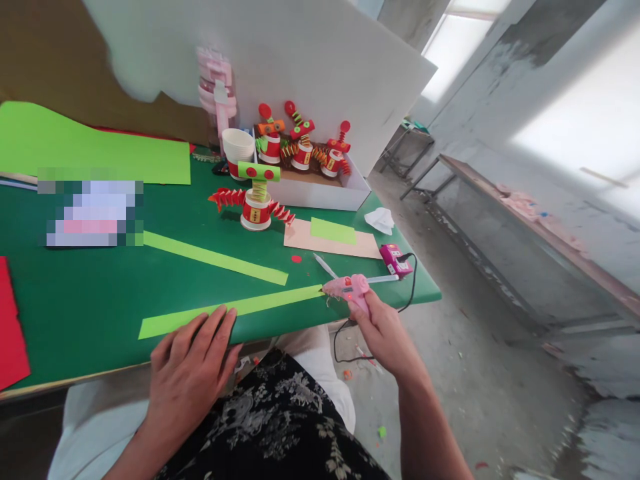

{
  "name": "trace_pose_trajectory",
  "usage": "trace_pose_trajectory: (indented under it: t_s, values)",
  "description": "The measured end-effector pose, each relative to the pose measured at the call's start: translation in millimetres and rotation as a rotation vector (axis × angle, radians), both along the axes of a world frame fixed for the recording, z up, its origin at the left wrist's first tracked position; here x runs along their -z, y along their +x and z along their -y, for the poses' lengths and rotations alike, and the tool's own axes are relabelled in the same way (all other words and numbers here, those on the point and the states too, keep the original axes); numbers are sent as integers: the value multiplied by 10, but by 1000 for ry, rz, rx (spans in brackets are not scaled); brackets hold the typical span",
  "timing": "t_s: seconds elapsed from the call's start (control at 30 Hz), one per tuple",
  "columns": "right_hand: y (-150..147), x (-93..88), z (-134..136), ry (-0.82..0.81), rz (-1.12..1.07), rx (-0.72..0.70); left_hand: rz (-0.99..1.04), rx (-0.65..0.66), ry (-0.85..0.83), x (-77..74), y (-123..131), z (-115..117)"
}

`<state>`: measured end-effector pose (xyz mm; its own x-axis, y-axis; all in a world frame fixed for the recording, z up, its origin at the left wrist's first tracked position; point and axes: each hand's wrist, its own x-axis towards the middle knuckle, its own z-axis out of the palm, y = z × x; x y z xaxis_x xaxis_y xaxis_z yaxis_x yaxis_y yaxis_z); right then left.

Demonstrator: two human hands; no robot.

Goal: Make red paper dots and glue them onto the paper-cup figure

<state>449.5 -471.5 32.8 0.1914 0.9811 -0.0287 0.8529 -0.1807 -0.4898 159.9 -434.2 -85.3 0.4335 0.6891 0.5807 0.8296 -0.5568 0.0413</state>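
Note:
My right hand (381, 328) is wrapped round a pink hot glue gun (356, 288) with a glue stick in its back. The nozzle meets the right end of a green paper strip (273, 301) near the table's front edge. Fingers stretched out, my left hand (196, 357) lies over the strip's left part and holds nothing. A second green strip (220, 259) lies behind, slanting away to the left. Farther back stands a paper-cup figure (257, 212) with a green head and red folded arms.
A white box (320, 190) holds several similar figures. Beside it are stacked paper cups (238, 148) and a pink bottle (218, 100). A cardboard piece (370, 245), a pen (325, 265) and a purple power box (394, 259) lie right. The cord (414, 283) hangs over the table edge.

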Motion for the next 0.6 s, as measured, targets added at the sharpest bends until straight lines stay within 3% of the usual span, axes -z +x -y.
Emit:
trace_pose_trajectory:
  t_s: [0.6]
  values:
    - [41, -20, -36, -12, 15, -21, -5, 3, 12, -50, 23, 2]
